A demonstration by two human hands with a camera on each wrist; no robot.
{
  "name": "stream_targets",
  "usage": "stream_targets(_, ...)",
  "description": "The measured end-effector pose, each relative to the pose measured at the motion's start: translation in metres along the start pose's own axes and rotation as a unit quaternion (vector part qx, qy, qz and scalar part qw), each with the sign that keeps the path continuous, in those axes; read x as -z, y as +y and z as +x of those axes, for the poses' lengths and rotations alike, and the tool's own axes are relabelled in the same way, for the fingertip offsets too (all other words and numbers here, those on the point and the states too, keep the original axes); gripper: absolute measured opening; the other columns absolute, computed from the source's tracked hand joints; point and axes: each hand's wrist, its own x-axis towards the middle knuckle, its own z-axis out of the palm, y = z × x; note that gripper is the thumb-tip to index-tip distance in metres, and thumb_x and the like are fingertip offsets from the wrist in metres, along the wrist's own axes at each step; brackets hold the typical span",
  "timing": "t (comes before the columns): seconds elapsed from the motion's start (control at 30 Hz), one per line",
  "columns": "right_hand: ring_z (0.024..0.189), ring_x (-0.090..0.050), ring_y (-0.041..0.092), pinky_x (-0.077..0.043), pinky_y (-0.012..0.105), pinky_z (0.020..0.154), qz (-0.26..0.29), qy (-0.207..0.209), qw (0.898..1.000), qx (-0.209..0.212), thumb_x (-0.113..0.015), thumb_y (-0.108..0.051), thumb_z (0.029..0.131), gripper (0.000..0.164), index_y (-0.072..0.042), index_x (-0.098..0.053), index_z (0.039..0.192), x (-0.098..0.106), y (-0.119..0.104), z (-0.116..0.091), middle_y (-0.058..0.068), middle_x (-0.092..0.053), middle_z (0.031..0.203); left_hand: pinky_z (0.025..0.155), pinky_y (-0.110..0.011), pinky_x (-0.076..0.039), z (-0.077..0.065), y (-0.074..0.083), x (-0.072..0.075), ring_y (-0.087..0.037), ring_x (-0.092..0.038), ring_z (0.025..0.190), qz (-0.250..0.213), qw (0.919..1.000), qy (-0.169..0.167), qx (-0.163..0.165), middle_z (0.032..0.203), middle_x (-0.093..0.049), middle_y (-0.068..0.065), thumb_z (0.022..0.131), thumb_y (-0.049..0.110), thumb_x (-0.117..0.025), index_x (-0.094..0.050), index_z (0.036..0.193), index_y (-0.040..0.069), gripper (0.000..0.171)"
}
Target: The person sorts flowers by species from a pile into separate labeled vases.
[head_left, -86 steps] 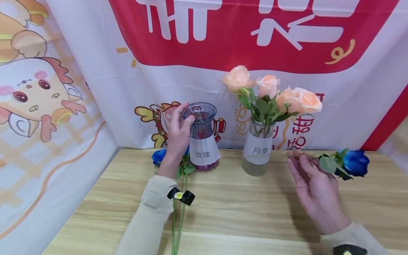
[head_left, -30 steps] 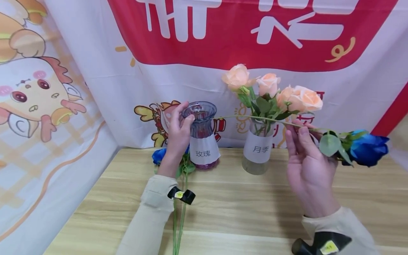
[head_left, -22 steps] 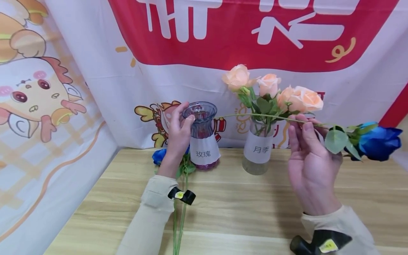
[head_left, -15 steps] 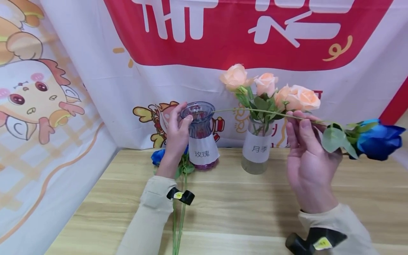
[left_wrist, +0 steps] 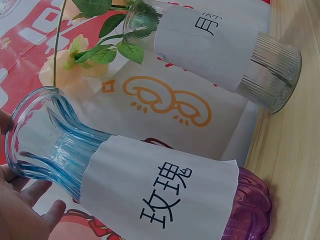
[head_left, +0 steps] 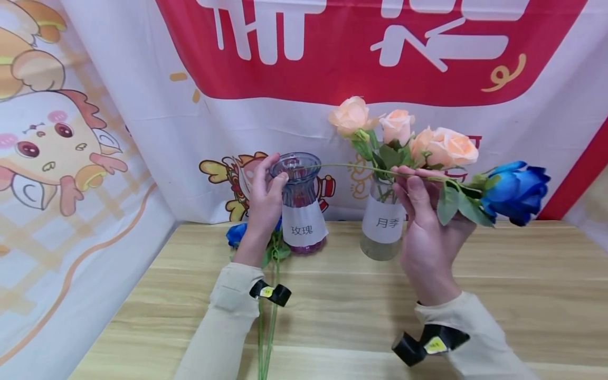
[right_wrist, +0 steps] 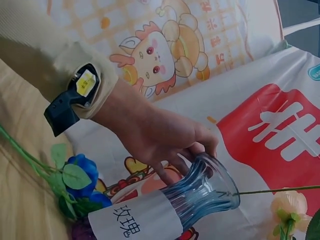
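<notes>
Head view: the right hand pinches the stem of a blue rose, its end just inside the blue-topped vase, which the left hand grips between thumb and fingers. Probably best to hold the vase steady and tilt the rose upright while lowering it.
</notes>
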Motion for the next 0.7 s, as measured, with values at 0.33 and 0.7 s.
stream_targets(0.33, 0.102, -0.08, 0.028, -0.065, 0.036, 0.089, -0.097, -0.029, 0.995, 0.0, -0.075, -0.007, 0.097, 0.029, 0.008, -0.065, 0.119, -0.009, 0.014, -0.003, 0.022, -0.079, 0.114, 0.131, -0.043, -0.034, 0.001, -0.002, 0.0, -0.023, -0.047, 0.149, 0.004, 1.0, 0.001, -0.003, 0.162, -0.042, -0.007, 0.11, 0.016, -0.052, -0.045, 0.158, 0.012, 0.049)
stream_targets(0.7, 0.104, -0.079, 0.027, -0.065, 0.037, 0.091, -0.129, -0.04, 0.991, -0.018, -0.075, -0.012, 0.098, 0.034, 0.009, -0.062, 0.122, -0.024, 0.026, -0.01, 0.016, -0.079, 0.114, 0.129, -0.046, -0.036, -0.001, 0.001, 0.0, -0.024, -0.048, 0.148, 0.006, 1.0, 0.003, 0.003, 0.162, -0.042, -0.006, 0.109, 0.017, -0.052, -0.044, 0.158, 0.013, 0.049)
